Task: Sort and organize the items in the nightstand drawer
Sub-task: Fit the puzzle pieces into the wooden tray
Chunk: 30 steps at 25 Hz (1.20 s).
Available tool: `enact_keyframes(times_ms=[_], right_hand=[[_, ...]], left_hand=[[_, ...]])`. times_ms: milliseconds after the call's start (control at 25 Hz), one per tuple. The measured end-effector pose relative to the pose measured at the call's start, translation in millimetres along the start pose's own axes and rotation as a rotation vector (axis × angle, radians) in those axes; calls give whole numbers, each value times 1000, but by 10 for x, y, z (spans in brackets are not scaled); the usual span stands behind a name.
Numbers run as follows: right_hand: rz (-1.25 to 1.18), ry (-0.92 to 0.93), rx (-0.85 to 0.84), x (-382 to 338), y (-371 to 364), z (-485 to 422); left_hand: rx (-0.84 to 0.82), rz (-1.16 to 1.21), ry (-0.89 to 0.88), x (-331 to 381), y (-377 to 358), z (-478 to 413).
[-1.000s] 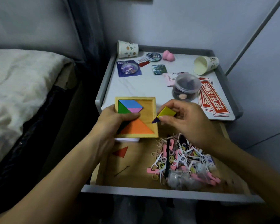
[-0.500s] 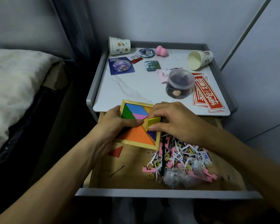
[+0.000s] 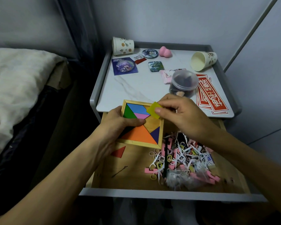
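Note:
My left hand grips the left side of a square wooden tangram tray held over the open drawer. Blue, green, pink, orange and purple pieces lie in the tray. My right hand pinches a yellow square piece just above the tray's upper right corner. A red triangle piece lies loose on the drawer floor under the tray. A heap of pink, white and yellow clips and small bands fills the drawer's right half.
A black hairpin lies in the drawer's left front. The nightstand top holds two paper cups, badges, a pink sponge, a lidded plastic jar and red stickers. A bed stands to the left.
The purple triangle now lies in the tray beside the orange piece. My right hand has lifted the yellow square up toward the tray's upper right corner.

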State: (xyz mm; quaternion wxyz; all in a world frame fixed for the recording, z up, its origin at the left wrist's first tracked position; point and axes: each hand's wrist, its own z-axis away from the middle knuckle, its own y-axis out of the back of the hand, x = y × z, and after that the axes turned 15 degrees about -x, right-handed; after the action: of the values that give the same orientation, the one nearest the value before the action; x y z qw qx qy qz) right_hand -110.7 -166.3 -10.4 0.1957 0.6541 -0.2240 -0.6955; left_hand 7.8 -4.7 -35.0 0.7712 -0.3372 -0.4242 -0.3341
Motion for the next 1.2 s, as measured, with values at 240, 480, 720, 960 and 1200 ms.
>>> enact_keyframes(times_ms=[240,480,720,960,1200], right_hand=[[-70,-86,116,19,-128,3],[127,-96,125,6,-185,9],[201,-100,132,21,-229,-12],[-62,-123,275,49,-224,-23],[-38,-174,-3,132,-456,-35]], left_hand=[[6,3,-13,-26,-38,20],[-26,33,-25,-44,-61,31],[-10,64,-14,-35,-70,31],[152,105,-65,39,-52,78],[461,240,-262,300,432,144]])
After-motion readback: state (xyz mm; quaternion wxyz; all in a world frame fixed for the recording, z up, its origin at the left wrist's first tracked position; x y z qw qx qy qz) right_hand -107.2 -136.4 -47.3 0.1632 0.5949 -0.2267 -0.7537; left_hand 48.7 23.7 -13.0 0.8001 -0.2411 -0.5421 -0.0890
